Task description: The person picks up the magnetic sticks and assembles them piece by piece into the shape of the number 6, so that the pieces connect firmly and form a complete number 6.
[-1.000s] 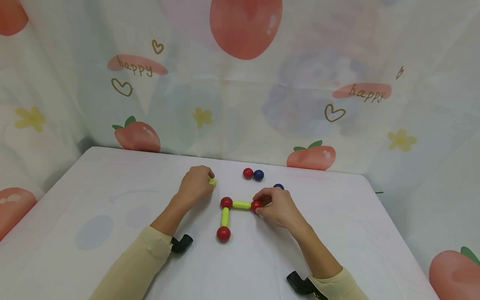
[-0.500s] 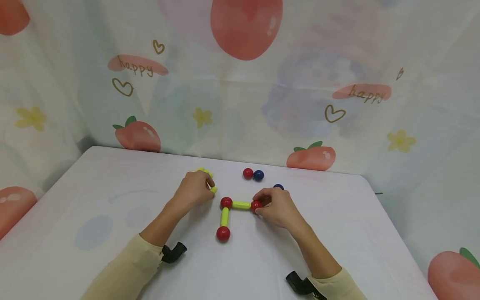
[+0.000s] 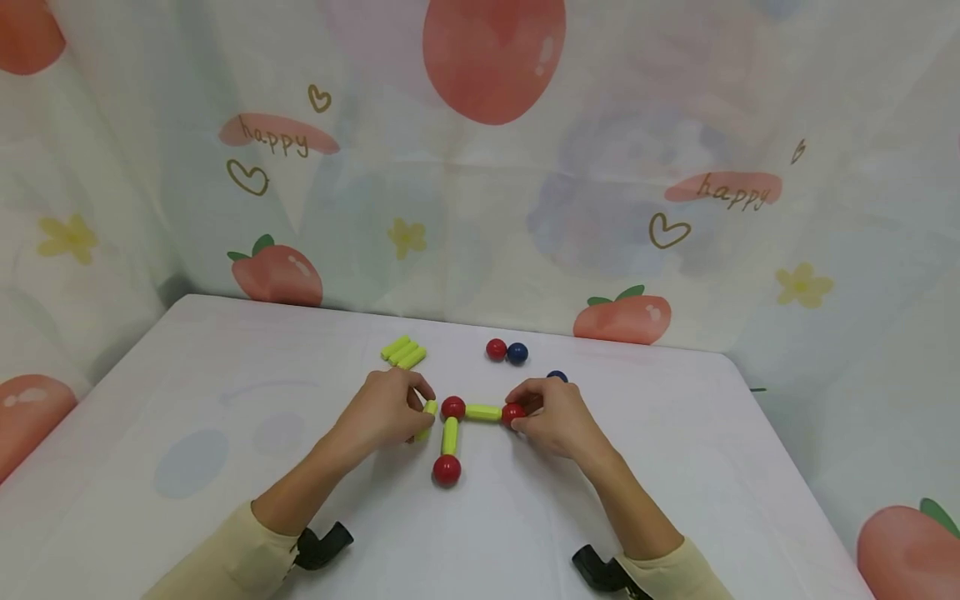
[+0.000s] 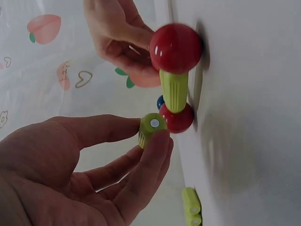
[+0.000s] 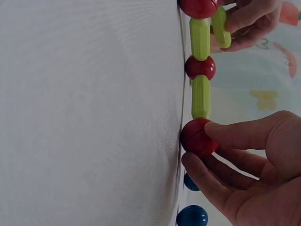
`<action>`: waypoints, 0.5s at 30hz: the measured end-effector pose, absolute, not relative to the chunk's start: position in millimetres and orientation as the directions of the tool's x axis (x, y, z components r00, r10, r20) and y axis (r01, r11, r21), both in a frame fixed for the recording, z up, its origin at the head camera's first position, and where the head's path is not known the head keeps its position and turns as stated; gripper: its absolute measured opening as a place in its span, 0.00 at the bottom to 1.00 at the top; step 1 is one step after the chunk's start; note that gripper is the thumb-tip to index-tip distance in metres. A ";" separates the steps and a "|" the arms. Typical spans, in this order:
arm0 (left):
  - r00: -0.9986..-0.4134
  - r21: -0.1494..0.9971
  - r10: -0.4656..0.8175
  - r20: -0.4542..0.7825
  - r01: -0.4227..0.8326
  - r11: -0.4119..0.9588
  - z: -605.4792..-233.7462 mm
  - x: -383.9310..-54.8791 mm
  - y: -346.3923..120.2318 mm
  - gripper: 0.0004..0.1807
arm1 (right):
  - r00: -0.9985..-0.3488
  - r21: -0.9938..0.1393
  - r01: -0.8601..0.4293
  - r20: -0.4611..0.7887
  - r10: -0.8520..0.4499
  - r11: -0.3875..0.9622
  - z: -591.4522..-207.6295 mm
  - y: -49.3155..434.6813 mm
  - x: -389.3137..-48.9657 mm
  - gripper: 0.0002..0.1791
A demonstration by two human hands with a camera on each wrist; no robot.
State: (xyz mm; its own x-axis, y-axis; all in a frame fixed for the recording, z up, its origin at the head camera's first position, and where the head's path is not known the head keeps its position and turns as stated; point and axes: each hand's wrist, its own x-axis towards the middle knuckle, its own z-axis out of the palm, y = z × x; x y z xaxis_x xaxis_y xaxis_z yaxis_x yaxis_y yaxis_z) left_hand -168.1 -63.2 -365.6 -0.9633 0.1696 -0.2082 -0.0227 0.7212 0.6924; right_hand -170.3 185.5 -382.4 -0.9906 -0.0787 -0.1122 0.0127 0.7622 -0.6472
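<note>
Left hand (image 3: 386,408): pinching a loose rod (image 4: 153,125), left of the corner ball (image 3: 453,407).
Right hand (image 3: 558,418): gripping the end ball (image 5: 198,137), right of the corner ball (bridging rod (image 3: 483,412) between).
Blue ball (image 3: 557,376): lying half-hidden beyond the corner ball, seemingly unheld.

You have four red balls (image 3: 447,470), two blue balls (image 3: 517,353) and six yellow-green rods (image 3: 483,412) in view: two touching the corner red ball (image 3: 453,407), one in your left hand (image 3: 382,407) beside it, three beyond it, leftward.
</note>
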 end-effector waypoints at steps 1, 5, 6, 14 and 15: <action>-0.962 0.705 0.173 -0.212 -0.028 0.708 -365.7 -165.0 -63.2 0.12 | -0.990 -0.647 0.014 -0.114 -0.078 0.762 -382.3 185.2 -170.2 0.13; -0.958 0.753 0.192 -0.214 -0.036 0.657 -365.3 -152.6 -64.8 0.12 | -0.991 -0.644 0.016 -0.113 -0.075 0.765 -381.8 184.3 -170.0 0.13; -0.957 0.761 0.197 -0.212 -0.035 0.647 -365.1 -149.9 -65.3 0.12 | -0.991 -0.644 0.016 -0.113 -0.075 0.765 -381.5 184.2 -169.9 0.13; -0.938 0.782 0.244 -0.246 -0.043 0.622 -363.1 -133.3 -63.1 0.15 | -0.991 -0.642 0.015 -0.112 -0.074 0.767 -381.9 184.0 -170.0 0.13; -0.934 0.785 0.253 -0.253 -0.045 0.618 -363.2 -131.7 -62.2 0.16 | -0.991 -0.643 0.018 -0.115 -0.074 0.765 -382.1 183.9 -170.1 0.13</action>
State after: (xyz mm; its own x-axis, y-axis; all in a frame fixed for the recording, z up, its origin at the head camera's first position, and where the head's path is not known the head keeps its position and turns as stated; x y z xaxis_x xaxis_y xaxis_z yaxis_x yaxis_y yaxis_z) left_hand -131.7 -62.2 -363.2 -0.9338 0.2531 -0.2531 -0.0450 0.6184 0.7846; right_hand -170.1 183.9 -382.1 -0.9907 -0.0735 -0.1149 0.0178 0.7654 -0.6433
